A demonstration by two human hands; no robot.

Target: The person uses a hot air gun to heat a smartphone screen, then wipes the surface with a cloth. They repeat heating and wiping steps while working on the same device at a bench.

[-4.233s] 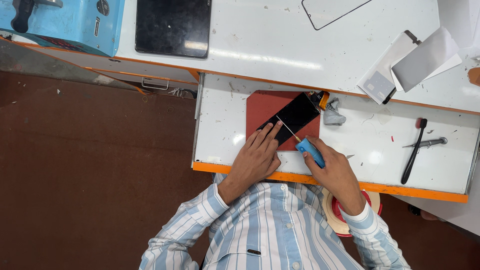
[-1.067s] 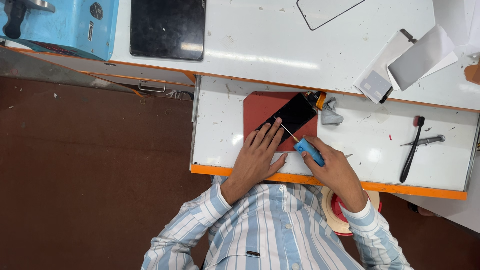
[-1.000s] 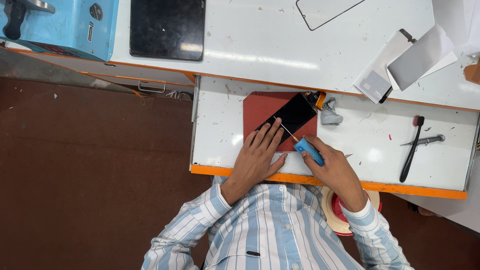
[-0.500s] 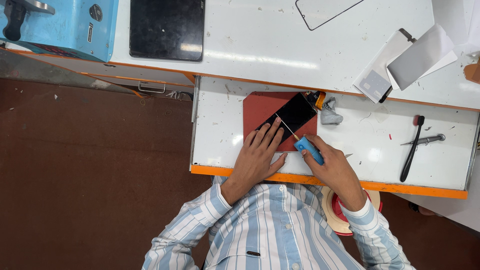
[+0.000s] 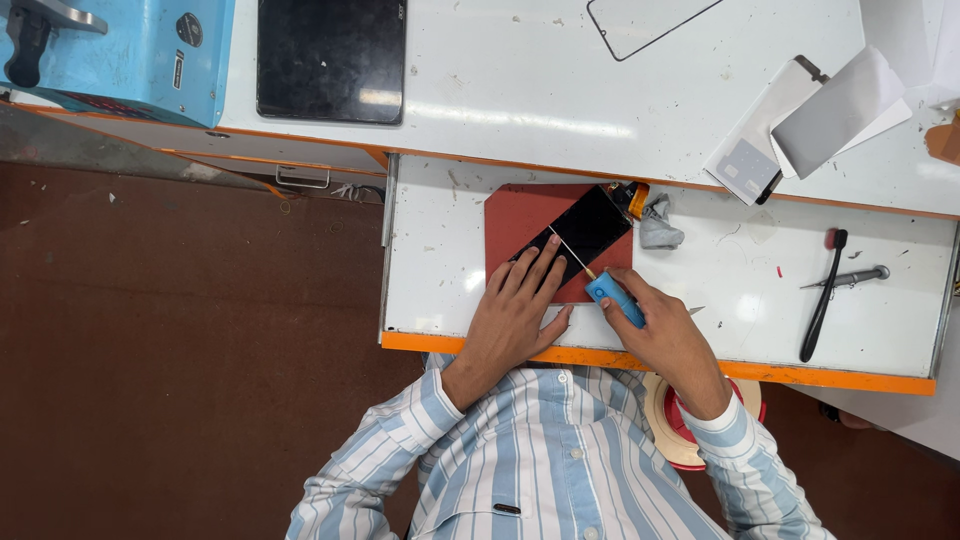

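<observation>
While I watch from the head camera, the biggest thing is the white pull-out tray (image 5: 440, 210) with its orange front edge, set under the white bench (image 5: 520, 90). On the tray lies a red mat (image 5: 510, 215), and on it the black phone screen (image 5: 585, 225), flat, its long axis running diagonally from lower left near my left hand up to the right, where an orange flex end sits beside a grey crumpled cloth (image 5: 658, 222). My left hand (image 5: 515, 315) is flat on the screen's lower left end, fingers spread and pressing down, closed around nothing. My right hand (image 5: 665, 335) is closed around the blue-handled tool (image 5: 615, 298), whose thin metal blade points up and left and meets the screen's long lower edge about mid-length. So the screen lies up-left of the right grip, and the blade runs roughly across its long axis. The left hand is nearer, already touching it. Further right on the tray, well apart, lie a black brush (image 5: 822, 300) and a metal tool (image 5: 850, 277).
</observation>
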